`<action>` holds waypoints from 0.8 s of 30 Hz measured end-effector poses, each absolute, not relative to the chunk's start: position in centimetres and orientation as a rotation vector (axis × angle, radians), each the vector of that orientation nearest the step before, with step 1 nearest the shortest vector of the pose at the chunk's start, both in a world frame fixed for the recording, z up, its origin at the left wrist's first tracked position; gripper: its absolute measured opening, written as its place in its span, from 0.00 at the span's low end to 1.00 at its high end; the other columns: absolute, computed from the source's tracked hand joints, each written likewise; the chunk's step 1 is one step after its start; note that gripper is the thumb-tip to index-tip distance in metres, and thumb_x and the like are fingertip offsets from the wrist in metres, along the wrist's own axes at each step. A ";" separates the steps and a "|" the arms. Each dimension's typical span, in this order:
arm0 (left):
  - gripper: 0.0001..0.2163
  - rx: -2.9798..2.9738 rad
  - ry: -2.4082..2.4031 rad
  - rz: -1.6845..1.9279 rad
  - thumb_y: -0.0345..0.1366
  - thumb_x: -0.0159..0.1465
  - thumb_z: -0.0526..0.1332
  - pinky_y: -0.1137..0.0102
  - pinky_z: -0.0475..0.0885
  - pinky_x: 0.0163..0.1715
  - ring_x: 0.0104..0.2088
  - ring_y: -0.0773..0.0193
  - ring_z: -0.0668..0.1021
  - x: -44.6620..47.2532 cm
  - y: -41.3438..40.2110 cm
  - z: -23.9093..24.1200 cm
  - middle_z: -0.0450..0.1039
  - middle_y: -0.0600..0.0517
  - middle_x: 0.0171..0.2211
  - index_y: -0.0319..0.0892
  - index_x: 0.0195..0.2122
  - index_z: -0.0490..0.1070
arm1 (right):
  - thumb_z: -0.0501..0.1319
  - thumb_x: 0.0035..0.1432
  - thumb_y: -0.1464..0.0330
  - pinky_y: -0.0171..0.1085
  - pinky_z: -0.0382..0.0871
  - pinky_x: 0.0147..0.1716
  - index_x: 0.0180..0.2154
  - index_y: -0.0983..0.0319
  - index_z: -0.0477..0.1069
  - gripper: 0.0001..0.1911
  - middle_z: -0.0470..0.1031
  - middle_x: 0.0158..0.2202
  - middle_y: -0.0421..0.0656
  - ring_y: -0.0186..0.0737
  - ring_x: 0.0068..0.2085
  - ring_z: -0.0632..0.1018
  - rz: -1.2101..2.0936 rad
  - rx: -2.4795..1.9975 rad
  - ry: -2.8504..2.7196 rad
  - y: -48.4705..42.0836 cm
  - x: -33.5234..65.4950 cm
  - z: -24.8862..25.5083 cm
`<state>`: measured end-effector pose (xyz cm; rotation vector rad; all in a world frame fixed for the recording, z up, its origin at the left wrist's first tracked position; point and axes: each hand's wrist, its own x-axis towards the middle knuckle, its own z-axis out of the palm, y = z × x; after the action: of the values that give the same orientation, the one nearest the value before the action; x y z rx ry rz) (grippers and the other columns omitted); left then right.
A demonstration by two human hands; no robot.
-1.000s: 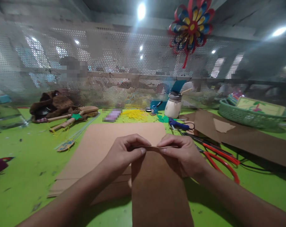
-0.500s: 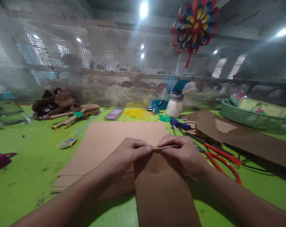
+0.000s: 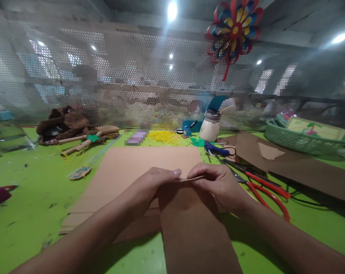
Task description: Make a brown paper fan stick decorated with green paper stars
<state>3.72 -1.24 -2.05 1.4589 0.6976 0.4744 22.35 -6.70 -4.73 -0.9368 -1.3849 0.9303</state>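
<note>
Head view shows a long brown paper strip [image 3: 195, 228] in front of the tan paper stack [image 3: 138, 161] and over the green table [image 3: 141, 262]. The right hand [image 3: 225, 186] pinches its far edge between thumb and fingers. The left hand [image 3: 146, 186] is at that edge too, but its fingers are hidden, so I can't tell if it grips. The paper is probably light, bendy and easy to crease; best hold both far corners softly.
</note>
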 end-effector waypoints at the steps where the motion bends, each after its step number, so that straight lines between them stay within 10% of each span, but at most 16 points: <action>1: 0.18 1.451 0.712 0.471 0.46 0.59 0.59 0.73 0.52 0.22 0.20 0.71 0.60 3.7 -1.3 -2.0 0.61 0.56 0.16 0.36 0.19 0.68 | 0.66 0.48 0.72 0.34 0.68 0.31 0.27 0.61 0.78 0.01 0.74 0.26 0.40 0.34 0.30 0.73 0.916 -0.935 -1.409 -6.7 22.4 -4.7; 24: 0.15 1.580 0.713 0.352 0.44 0.56 0.61 0.73 0.58 0.25 0.23 0.69 0.65 3.9 -1.3 -2.1 0.67 0.54 0.20 0.36 0.23 0.71 | 0.60 0.54 0.76 0.38 0.71 0.33 0.30 0.61 0.76 0.07 0.77 0.30 0.44 0.38 0.33 0.76 0.650 -0.880 -1.658 -6.7 22.6 -5.3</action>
<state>3.88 -1.35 -2.10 1.5801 0.7126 0.3517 22.65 -6.72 -5.29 -0.8797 -1.6581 0.6498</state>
